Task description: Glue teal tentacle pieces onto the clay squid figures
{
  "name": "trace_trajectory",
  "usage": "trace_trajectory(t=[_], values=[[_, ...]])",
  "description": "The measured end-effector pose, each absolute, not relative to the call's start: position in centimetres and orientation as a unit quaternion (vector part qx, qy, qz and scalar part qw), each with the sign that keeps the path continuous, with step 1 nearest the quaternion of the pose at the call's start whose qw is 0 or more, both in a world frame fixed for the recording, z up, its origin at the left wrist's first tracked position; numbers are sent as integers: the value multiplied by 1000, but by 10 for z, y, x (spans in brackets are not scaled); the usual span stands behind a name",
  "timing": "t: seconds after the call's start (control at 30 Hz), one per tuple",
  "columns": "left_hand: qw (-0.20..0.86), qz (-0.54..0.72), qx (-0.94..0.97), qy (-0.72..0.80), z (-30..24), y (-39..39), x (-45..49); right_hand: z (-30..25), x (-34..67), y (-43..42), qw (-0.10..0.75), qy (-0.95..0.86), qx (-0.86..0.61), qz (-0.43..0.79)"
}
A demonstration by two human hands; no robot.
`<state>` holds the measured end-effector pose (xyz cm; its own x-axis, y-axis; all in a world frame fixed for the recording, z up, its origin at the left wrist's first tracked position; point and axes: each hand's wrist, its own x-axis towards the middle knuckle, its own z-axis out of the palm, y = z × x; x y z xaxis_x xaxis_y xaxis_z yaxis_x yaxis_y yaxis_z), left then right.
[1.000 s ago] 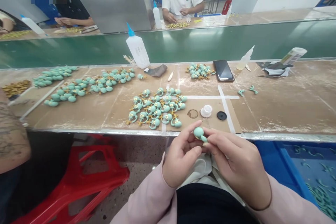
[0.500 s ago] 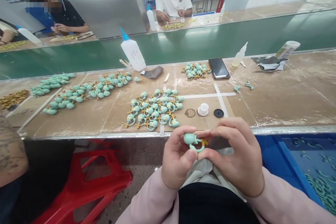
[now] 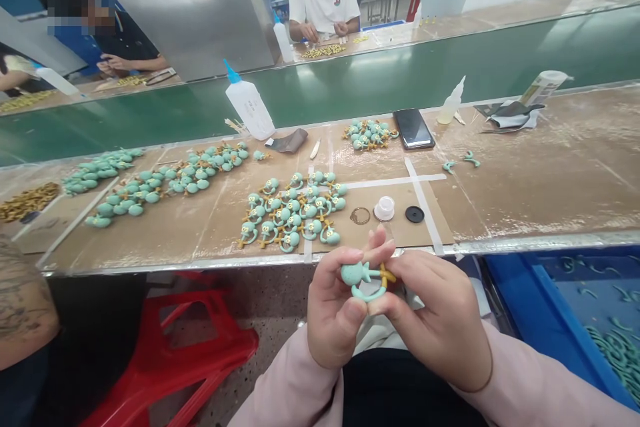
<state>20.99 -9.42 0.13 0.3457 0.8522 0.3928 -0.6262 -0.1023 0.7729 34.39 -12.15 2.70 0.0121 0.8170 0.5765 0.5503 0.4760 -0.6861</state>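
Between my hands, in front of the bench edge, is a small figurine (image 3: 355,273) with a round teal head, a curved teal arm and a mustard body. My left hand (image 3: 331,310) pinches it at the head and the curved arm. My right hand (image 3: 435,310) grips the mustard end with thumb and fingers. On the bench just beyond lies a group of similar figurines (image 3: 293,213) with yellow eyes. Right of that group are a white cap (image 3: 384,207), a black round lid (image 3: 415,214) and a brown ring mark (image 3: 360,215).
A blue bin (image 3: 545,280) of curved teal pieces stands at my right, a red stool (image 3: 200,333) at lower left. On the bench are a glue bottle (image 3: 250,107), a phone (image 3: 414,128), a small dropper bottle (image 3: 451,103) and more teal pieces (image 3: 103,170). Co-workers sit opposite.
My right hand has lowered and its fingers now close on the mustard end. The figurine has shifted slightly left and down, and more of it shows.
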Motion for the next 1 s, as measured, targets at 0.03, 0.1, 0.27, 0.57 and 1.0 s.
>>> trace_trajectory(t=[0.03, 0.1, 0.27, 0.57, 1.0], values=[[663, 559, 485, 113, 1, -94, 210, 28, 344, -122, 513, -690, -495, 127], [673, 556, 476, 105, 2, -93, 211, 31, 344, -122, 516, -688, -496, 121], [685, 561, 454, 98, 6, -94, 212, 37, 341, -122, 521, -685, -493, 130], [660, 565, 482, 113, 11, -98, 210, 8, 348, -119, 496, -712, -494, 54], [618, 551, 543, 143, 19, -104, 227, 10, 367, -125, 512, -726, -455, 58]])
